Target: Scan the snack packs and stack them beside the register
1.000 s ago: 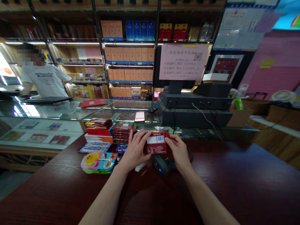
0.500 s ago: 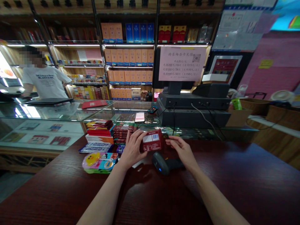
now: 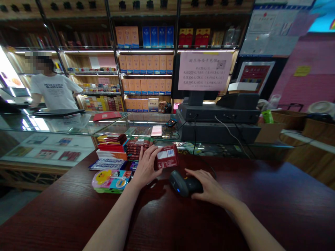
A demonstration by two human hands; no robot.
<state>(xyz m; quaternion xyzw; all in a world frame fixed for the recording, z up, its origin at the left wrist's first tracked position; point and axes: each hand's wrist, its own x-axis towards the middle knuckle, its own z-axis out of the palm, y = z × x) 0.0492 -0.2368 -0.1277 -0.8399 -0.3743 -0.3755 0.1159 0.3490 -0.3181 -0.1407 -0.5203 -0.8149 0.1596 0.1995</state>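
My left hand (image 3: 147, 166) is closed on a small dark-red box (image 3: 167, 157), holding it up with its white label and barcode facing me. My right hand (image 3: 209, 186) is spread around the handle end of a black barcode scanner (image 3: 180, 184), thumb on the near side and fingers beyond. The scanner lies on the dark wooden counter (image 3: 162, 223) with a blue light lit; I cannot tell how firmly the hand touches it. Left of my left hand are a stack of red packets (image 3: 140, 146), blue-and-white wrapped bars (image 3: 107, 164) and a colourful duck-patterned package (image 3: 112, 181).
Red and yellow packs (image 3: 112, 144) are stacked behind the bars. A phone (image 3: 156, 131) lies on the glass case. A dark register (image 3: 220, 122) with trailing cables stands behind the counter, its screen covered by a pink notice (image 3: 204, 71). A person (image 3: 54, 89) stands at far left.
My right hand has moved from beside the red box down to the scanner's handle, its fingers spreading. The red box has shifted slightly left in my left hand.
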